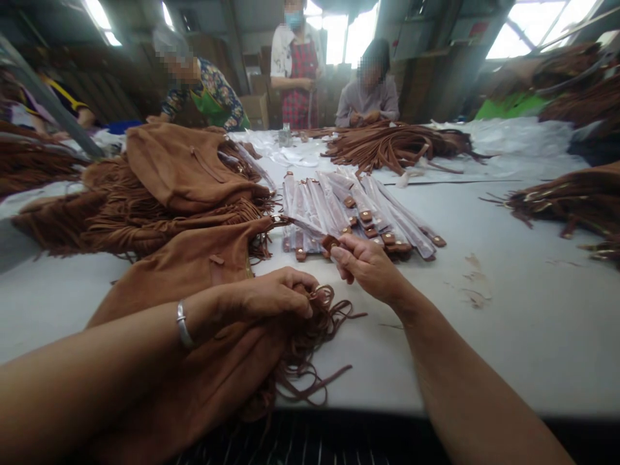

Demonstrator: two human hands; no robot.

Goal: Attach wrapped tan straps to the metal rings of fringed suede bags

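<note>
A brown suede fringed bag (179, 278) lies in front of me at the left, its fringe spilling toward the table's front edge. My left hand (285, 294) is closed on the bag's near corner, beside a gold metal ring. In my right hand (363, 261) I pinch the brown end tab of a bag strap (310, 227) wrapped in clear plastic. The strap's other end meets a metal ring at the bag's far corner. Just behind my right hand lies a pile of plastic-wrapped straps (358, 210) with brown, studded ends.
More brown fringed bags (169, 168) are heaped at the left. Brown strips (397, 145) lie across the table (508, 310), and further brown goods (576, 200) sit at the right edge. Several people (295, 71) stand or sit across the table.
</note>
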